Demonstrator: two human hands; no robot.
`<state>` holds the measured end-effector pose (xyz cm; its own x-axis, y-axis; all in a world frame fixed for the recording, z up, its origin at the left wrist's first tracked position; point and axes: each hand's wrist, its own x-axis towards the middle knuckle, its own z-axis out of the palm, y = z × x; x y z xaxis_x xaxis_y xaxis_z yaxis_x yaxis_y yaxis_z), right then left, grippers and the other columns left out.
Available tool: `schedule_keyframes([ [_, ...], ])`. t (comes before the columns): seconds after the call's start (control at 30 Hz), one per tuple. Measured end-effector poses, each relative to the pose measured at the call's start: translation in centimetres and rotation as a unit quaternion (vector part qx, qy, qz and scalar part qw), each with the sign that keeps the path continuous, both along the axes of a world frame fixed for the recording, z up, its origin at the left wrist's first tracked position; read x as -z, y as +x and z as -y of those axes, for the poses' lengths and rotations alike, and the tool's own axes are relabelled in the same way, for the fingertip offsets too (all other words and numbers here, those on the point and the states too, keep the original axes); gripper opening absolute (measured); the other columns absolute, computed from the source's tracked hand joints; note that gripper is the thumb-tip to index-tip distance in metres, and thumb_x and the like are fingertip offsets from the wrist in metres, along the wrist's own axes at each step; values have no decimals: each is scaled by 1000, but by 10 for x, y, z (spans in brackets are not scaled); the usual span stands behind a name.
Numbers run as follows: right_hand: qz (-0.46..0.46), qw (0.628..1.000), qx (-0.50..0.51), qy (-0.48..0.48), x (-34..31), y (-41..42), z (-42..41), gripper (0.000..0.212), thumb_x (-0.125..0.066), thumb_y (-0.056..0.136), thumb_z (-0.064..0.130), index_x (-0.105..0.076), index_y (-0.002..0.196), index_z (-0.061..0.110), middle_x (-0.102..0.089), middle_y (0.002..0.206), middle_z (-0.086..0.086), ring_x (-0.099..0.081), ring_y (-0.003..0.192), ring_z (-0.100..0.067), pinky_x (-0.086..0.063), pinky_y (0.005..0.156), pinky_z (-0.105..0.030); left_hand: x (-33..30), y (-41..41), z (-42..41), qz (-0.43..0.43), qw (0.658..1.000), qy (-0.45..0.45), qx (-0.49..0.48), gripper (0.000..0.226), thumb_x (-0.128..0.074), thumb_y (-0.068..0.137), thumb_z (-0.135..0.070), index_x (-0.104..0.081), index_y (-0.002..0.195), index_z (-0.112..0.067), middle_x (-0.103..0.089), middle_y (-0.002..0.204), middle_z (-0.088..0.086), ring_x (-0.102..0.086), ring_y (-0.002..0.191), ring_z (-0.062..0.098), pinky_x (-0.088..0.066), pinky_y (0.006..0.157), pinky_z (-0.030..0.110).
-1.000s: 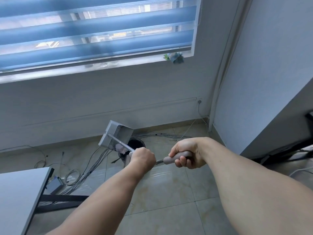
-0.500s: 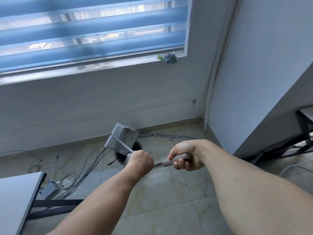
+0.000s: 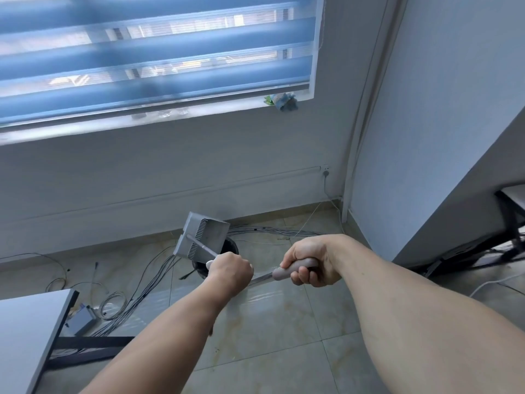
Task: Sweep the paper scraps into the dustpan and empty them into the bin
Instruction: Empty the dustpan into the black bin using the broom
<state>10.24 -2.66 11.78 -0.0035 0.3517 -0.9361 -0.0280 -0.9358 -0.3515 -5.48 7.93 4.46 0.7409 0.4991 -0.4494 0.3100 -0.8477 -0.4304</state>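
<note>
My left hand (image 3: 231,270) grips the long thin handle of a grey dustpan (image 3: 203,238). The pan is raised and tipped over a black bin (image 3: 230,248) that stands on the floor by the wall; the pan and my hand hide most of the bin. My right hand (image 3: 308,260) is closed around the grey-pink grip of the broom handle (image 3: 284,273). The handle's metal shaft runs left behind my left hand, and the broom's head is hidden. No paper scraps show in the pan or on the tiles.
Bundles of grey cables (image 3: 136,297) and a small grey box (image 3: 82,319) lie on the tiled floor left of the bin. A grey table (image 3: 25,334) stands at lower left. Another table's frame (image 3: 508,220) is at far right. Window blinds (image 3: 153,55) hang above.
The dustpan has tipped a little further over the bin. The pale scraps seen in the pan one second ago no longer show. Both hands keep their grips.
</note>
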Motion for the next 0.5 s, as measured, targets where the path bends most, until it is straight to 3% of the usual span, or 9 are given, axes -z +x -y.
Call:
schedule_keyframes([
  [0.1,15,1000,-13,1,-8,-1,-5,23,-46,95,24,-65,105,14,-54,53,1,-44,30,1,-30,31,-9,-9,-8,-5,48,997,-20,-52,33,-46,93,-4,-66,117,-14,-73,107,10,-69,96,37,-53,65,38],
  [0.2,30,999,-26,1,-19,0,-9,32,-46,93,22,-63,119,15,-54,55,1,-44,30,0,-30,31,-9,-25,-17,-12,88,993,-25,-80,36,-44,89,1,-64,116,-10,-72,108,12,-68,97,39,-59,74,46],
  [0.37,60,997,-49,9,-44,1,-15,44,-44,92,20,-57,133,11,-47,60,2,-46,31,-2,-30,32,-10,-54,-33,-23,146,975,-30,-168,33,-48,88,-5,-64,116,-12,-69,113,11,-66,103,38,-59,80,47],
  [0.5,81,994,-69,-1,-65,-1,-15,32,-46,92,20,-58,121,12,-55,53,-3,-48,31,-4,-34,31,-10,-69,-45,-25,186,955,-22,-230,31,-56,84,-8,-66,113,-14,-69,115,8,-66,105,33,-54,79,37],
])
